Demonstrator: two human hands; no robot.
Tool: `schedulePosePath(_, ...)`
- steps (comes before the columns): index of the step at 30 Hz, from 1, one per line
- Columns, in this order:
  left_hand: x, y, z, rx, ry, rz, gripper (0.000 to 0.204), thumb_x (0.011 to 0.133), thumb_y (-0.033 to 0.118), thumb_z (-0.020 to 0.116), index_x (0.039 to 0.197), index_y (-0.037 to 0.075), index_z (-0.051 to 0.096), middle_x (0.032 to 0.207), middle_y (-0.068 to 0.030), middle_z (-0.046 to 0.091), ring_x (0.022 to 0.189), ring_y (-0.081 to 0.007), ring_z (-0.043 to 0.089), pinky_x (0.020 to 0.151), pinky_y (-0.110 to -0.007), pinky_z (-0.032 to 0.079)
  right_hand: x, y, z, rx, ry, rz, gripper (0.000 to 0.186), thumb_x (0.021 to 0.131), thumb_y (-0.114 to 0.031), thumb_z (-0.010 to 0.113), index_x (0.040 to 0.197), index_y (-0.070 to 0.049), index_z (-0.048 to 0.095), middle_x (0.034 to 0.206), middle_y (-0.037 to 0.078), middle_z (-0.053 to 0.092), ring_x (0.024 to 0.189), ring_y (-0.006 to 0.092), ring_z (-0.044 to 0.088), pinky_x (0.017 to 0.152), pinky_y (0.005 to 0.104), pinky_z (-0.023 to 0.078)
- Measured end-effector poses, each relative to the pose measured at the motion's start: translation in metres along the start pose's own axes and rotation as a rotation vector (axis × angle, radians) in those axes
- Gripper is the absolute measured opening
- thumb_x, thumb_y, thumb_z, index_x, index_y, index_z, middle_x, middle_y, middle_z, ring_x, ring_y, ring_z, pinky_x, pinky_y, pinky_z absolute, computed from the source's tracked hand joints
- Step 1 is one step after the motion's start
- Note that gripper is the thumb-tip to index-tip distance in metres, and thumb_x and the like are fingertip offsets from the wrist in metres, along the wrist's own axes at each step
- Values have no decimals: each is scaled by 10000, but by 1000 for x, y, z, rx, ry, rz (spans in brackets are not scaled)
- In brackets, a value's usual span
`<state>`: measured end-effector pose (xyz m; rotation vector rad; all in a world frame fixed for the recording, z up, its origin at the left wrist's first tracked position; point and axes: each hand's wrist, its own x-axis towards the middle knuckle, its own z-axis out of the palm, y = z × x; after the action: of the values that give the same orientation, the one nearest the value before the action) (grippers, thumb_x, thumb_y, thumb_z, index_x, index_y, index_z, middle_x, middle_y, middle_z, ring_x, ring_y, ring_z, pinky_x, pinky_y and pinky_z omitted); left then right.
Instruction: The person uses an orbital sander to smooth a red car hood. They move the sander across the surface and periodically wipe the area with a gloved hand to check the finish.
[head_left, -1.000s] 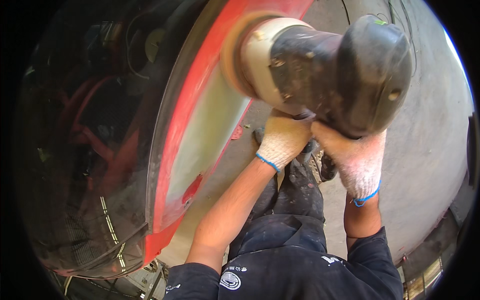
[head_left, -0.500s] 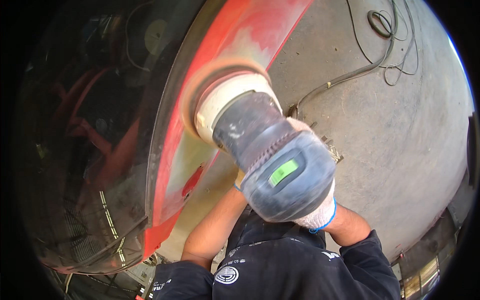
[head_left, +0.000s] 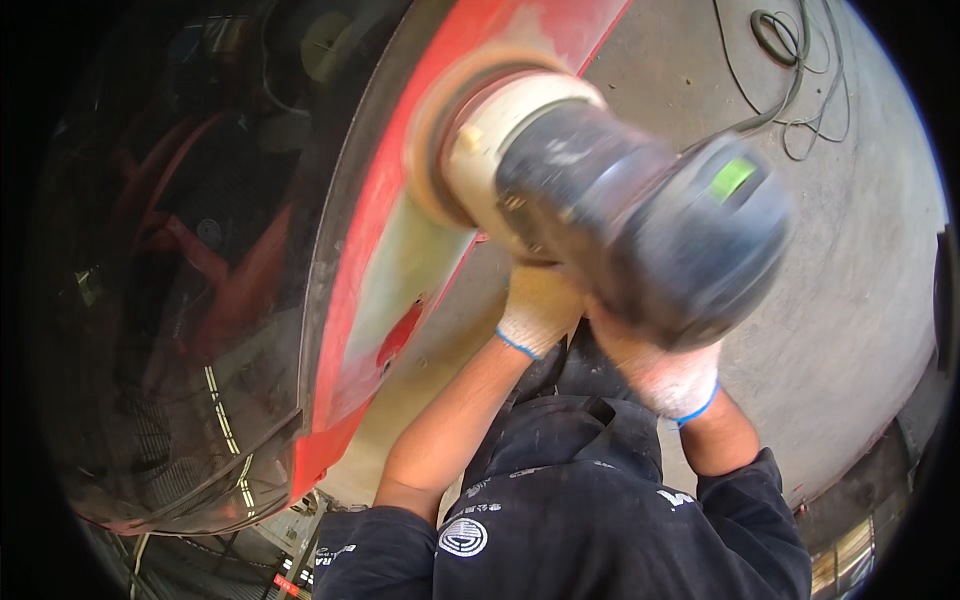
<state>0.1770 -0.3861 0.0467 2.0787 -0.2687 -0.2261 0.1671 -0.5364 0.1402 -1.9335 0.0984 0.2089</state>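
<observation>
A power sander [head_left: 570, 180] with a black body and a cream-coloured collar spans the middle of the view. Its round pad [head_left: 432, 150], blurred by spin, lies against a red vehicle panel [head_left: 375, 210] that has pale, sanded patches. My left hand [head_left: 545, 305], in a white knit glove with a yellowish palm, holds the sander from below near its head; the fingertips are hidden beneath it. Under the rounded rear end, my right hand [head_left: 665, 370], also gloved, grips the body, with most of its fingers covered by the tool.
A large dark windscreen [head_left: 180, 300] curves along the left, bordering the panel. A dark hose and thin cables [head_left: 790, 60] lie coiled on the concrete floor [head_left: 830, 270] at the upper right. Metal framework [head_left: 210, 570] shows at the lower left.
The sander has moved up along the panel, and its rear end has swung to the right. Both hands have gone with it, and more of my left glove now shows.
</observation>
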Motion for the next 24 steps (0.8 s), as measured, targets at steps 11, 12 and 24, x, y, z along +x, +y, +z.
schedulePosePath(11, -54, -18, -5, 61, -84, 14, 195, 879, 174, 619, 1006, 49, 697, 1010, -94, 713, 893, -281, 667, 846, -449, 497, -31, 9, 17, 374, -186, 26, 880, 741, -149, 875, 1475, -36, 403, 1374, 138, 560, 1247, 263, 563, 1074, 397, 460)
schedulePosePath(12, -49, -20, -4, 59, -85, 20, 195, 879, 173, 620, 1007, 48, 696, 1008, -94, 712, 891, -280, 667, 844, -448, 497, -31, 13, 14, 347, -174, 10, 879, 739, -156, 874, 1474, -36, 407, 1357, 147, 568, 1234, 274, 572, 1069, 401, 463)
schedulePosePath(24, -120, -23, -65, 129, -201, -3, 197, 872, 167, 630, 1009, 40, 690, 986, -93, 706, 868, -266, 660, 821, -436, 499, -53, -6, 72, 442, -102, -95, 889, 699, -224, 856, 1470, -36, 455, 1154, 245, 666, 1061, 402, 672, 1014, 452, 489)
